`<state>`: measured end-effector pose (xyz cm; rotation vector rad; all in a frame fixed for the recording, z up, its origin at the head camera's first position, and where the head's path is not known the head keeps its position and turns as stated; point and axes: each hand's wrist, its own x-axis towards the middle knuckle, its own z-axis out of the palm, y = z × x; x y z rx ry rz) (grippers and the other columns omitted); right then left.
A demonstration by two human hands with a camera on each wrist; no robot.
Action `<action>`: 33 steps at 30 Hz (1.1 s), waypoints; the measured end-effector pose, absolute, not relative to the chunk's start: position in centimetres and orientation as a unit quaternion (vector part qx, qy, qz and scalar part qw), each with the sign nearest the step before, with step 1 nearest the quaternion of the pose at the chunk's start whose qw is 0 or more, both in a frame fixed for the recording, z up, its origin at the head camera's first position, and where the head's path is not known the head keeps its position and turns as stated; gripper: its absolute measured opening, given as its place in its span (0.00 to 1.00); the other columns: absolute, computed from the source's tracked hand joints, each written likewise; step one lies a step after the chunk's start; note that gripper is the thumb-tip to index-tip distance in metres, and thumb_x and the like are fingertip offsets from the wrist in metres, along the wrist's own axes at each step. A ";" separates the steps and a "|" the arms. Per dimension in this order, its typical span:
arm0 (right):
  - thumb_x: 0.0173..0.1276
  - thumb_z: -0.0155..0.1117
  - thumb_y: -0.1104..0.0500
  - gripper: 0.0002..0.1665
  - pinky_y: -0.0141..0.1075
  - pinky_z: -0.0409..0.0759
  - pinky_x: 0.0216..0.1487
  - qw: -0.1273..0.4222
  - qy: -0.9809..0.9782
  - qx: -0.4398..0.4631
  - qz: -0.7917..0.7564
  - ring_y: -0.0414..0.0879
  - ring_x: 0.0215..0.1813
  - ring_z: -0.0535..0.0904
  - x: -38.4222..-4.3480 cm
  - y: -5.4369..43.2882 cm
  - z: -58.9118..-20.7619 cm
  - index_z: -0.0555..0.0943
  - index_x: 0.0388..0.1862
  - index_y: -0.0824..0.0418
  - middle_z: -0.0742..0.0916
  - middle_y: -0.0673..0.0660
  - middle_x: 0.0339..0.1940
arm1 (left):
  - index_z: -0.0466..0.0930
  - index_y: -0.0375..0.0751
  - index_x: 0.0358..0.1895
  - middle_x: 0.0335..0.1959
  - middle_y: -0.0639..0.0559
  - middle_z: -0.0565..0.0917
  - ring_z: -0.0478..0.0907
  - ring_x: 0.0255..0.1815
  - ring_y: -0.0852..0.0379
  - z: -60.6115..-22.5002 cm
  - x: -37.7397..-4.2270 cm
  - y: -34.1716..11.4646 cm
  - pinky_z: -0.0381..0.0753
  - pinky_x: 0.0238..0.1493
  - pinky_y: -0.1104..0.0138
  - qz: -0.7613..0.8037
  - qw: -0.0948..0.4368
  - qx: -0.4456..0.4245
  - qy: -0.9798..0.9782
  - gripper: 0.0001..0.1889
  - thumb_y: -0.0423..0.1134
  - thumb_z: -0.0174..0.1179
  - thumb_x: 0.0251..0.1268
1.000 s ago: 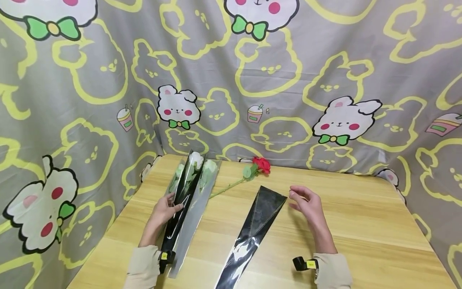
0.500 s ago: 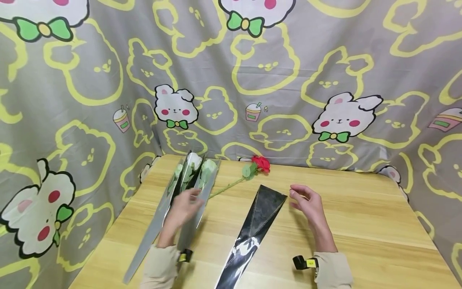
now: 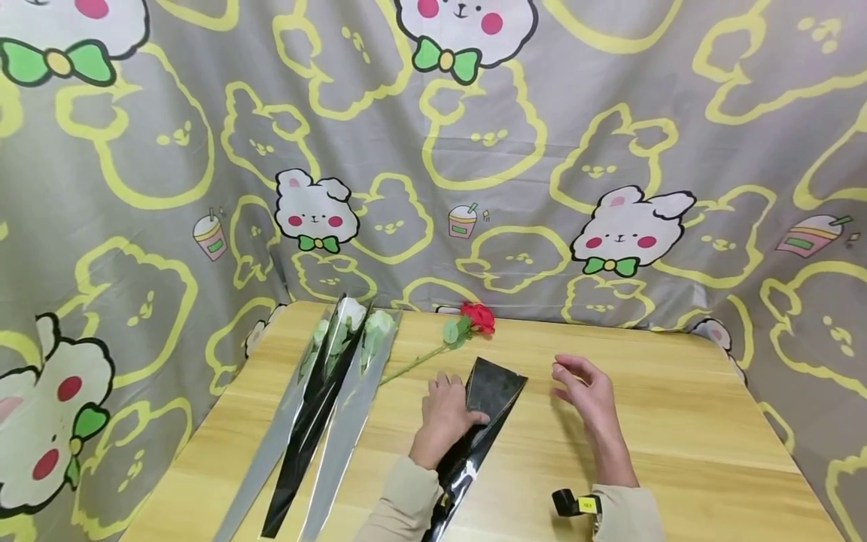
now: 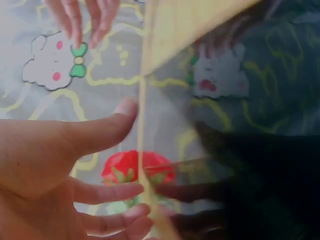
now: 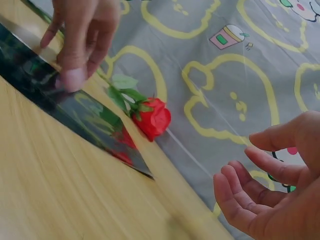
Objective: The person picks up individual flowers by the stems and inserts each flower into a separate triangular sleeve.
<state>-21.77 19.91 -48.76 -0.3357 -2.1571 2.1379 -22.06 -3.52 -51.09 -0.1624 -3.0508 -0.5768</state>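
A flat black flower sleeve (image 3: 497,385) with glossy, see-through film lies slanted on the wooden table. My left hand (image 3: 442,425) is over its left edge, thumb across the sleeve and fingertips beside it. In the left wrist view, thumb and fingers (image 4: 112,192) are apart with nothing pinched between them. To the sleeve's right, my right hand (image 3: 596,395) hovers, fingers loosely bent around nothing. A single red rose (image 3: 478,319) with a green stem lies behind the sleeve; the right wrist view shows the rose's bloom (image 5: 154,120) mirrored in the film.
Three wrapped pale roses lie side by side at the left: one in a black sleeve (image 3: 298,452), the others in a grey sleeve (image 3: 254,467) and another grey sleeve (image 3: 339,452). A patterned grey curtain (image 3: 400,135) hangs behind the wooden table (image 3: 677,429).
My left hand has let go of the black-wrapped rose, which now lies between the grey ones, and has moved right to the flat black sleeve. My right hand has barely moved.
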 end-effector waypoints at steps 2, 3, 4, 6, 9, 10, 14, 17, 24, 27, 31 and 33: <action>0.76 0.64 0.61 0.22 0.41 0.84 0.54 0.041 -0.705 -0.116 0.698 0.38 0.47 0.81 -22.0 19.9 -49.0 0.76 0.63 0.71 0.82 0.58 0.55 | 0.76 0.34 0.43 0.39 0.42 0.72 0.69 0.39 0.46 -51.3 -22.1 -3.4 0.77 0.32 0.56 -0.167 0.021 -0.053 -0.984 0.36 0.59 0.83 0.41; 0.76 0.64 0.62 0.22 0.41 0.85 0.53 0.038 -0.706 -0.117 0.698 0.38 0.47 0.81 -22.2 19.8 -49.1 0.76 0.64 0.71 0.82 0.58 0.55 | 0.76 0.34 0.40 0.38 0.43 0.72 0.68 0.38 0.47 -51.3 -22.2 -3.4 0.77 0.32 0.57 -0.167 0.023 -0.053 -0.984 0.36 0.57 0.84 0.39; 0.76 0.64 0.62 0.22 0.41 0.85 0.53 0.034 -0.706 -0.116 0.698 0.38 0.47 0.81 -22.4 19.6 -49.2 0.76 0.64 0.71 0.82 0.58 0.55 | 0.76 0.34 0.39 0.36 0.43 0.72 0.69 0.37 0.47 -51.4 -22.2 -3.5 0.77 0.31 0.57 -0.171 0.022 -0.054 -0.983 0.35 0.56 0.84 0.38; 0.76 0.64 0.63 0.23 0.42 0.85 0.54 0.027 -0.708 -0.107 0.697 0.38 0.47 0.82 -22.8 19.2 -49.2 0.75 0.64 0.72 0.82 0.59 0.55 | 0.76 0.35 0.35 0.35 0.43 0.72 0.71 0.37 0.46 -51.3 -22.3 -3.9 0.78 0.31 0.56 -0.196 0.016 -0.057 -0.979 0.31 0.51 0.85 0.40; 0.76 0.64 0.63 0.23 0.44 0.84 0.54 0.030 -0.717 -0.094 0.690 0.39 0.48 0.82 -23.7 18.5 -49.1 0.75 0.64 0.73 0.82 0.62 0.57 | 0.76 0.37 0.35 0.33 0.45 0.76 0.76 0.34 0.46 -51.2 -22.9 -5.1 0.79 0.29 0.56 -0.262 0.000 -0.073 -0.962 0.22 0.42 0.82 0.51; 0.76 0.63 0.63 0.22 0.44 0.85 0.54 0.032 -0.719 -0.091 0.688 0.40 0.48 0.82 -24.0 18.2 -49.1 0.76 0.64 0.73 0.82 0.63 0.57 | 0.76 0.36 0.36 0.33 0.45 0.78 0.77 0.34 0.47 -51.1 -23.1 -5.7 0.78 0.30 0.56 -0.296 -0.003 -0.085 -0.951 0.19 0.38 0.80 0.53; 0.75 0.63 0.65 0.21 0.44 0.85 0.51 0.031 -0.725 -0.083 0.683 0.41 0.46 0.83 -25.5 16.8 -49.1 0.77 0.62 0.74 0.83 0.65 0.55 | 0.76 0.31 0.51 0.38 0.40 0.84 0.79 0.36 0.47 -50.2 -24.3 -9.4 0.80 0.39 0.56 -0.454 -0.032 -0.101 -0.885 0.20 0.27 0.72 0.57; 0.74 0.62 0.67 0.20 0.45 0.86 0.49 0.027 -0.733 -0.068 0.677 0.45 0.44 0.84 -26.7 15.1 -49.5 0.77 0.61 0.76 0.84 0.66 0.52 | 0.71 0.28 0.65 0.50 0.31 0.82 0.81 0.47 0.38 -48.6 -25.1 -12.9 0.80 0.52 0.48 -0.552 -0.027 -0.071 -0.831 0.30 0.25 0.69 0.57; 0.73 0.65 0.63 0.18 0.47 0.88 0.40 -0.013 -0.782 -0.053 0.620 0.58 0.41 0.86 -30.1 9.2 -50.1 0.79 0.55 0.75 0.86 0.68 0.44 | 0.60 0.37 0.78 0.71 0.32 0.71 0.71 0.68 0.39 -46.1 -25.8 -19.5 0.71 0.67 0.56 -0.716 0.046 0.008 -0.696 0.38 0.21 0.63 0.66; 0.71 0.69 0.57 0.14 0.44 0.88 0.34 -0.038 -0.797 -0.080 0.597 0.54 0.32 0.87 -31.5 6.9 -50.5 0.83 0.38 0.71 0.86 0.63 0.31 | 0.57 0.44 0.81 0.75 0.40 0.68 0.68 0.70 0.46 -46.1 -25.9 -21.0 0.67 0.69 0.60 -0.740 0.033 0.017 -0.671 0.34 0.31 0.59 0.76; 0.67 0.72 0.46 0.26 0.42 0.85 0.28 -0.014 -0.845 -0.106 0.524 0.49 0.21 0.83 -32.7 4.6 -51.3 0.74 0.16 0.59 0.78 0.53 0.14 | 0.55 0.46 0.82 0.77 0.42 0.64 0.69 0.70 0.54 -46.3 -25.6 -22.3 0.66 0.70 0.61 -0.758 0.009 0.021 -0.652 0.29 0.47 0.47 0.85; 0.65 0.72 0.40 0.30 0.44 0.82 0.30 0.008 -0.876 -0.114 0.469 0.51 0.23 0.82 -33.2 3.6 -51.6 0.71 0.15 0.56 0.76 0.53 0.14 | 0.58 0.42 0.80 0.72 0.40 0.69 0.75 0.63 0.57 -46.3 -25.4 -22.7 0.72 0.65 0.64 -0.766 0.013 0.024 -0.643 0.27 0.48 0.43 0.86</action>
